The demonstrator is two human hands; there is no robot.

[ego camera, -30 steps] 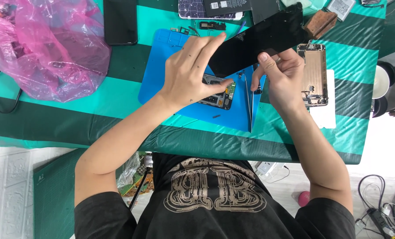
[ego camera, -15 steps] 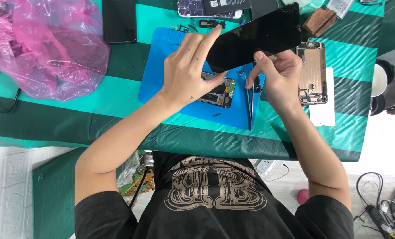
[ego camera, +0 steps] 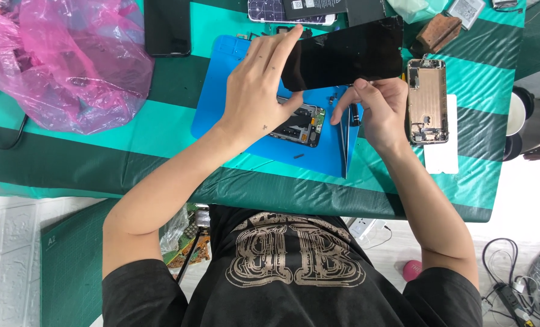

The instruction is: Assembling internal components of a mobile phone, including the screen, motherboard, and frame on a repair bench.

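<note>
We are working at a table under a green-striped cloth [ego camera: 130,130], on a blue mat [ego camera: 221,115]; white floor below. Our left hand [ego camera: 261,85] is curling its fingers round the black phone screen [ego camera: 342,54], lifted above the opened phone [ego camera: 297,124]. Our right hand [ego camera: 379,112] is pinching the screen's lower edge.

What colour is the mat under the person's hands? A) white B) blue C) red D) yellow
B: the mat on the striped green table cover is plainly blue, and it lies under the left hand and the right hand that hold the black screen panel.
</note>
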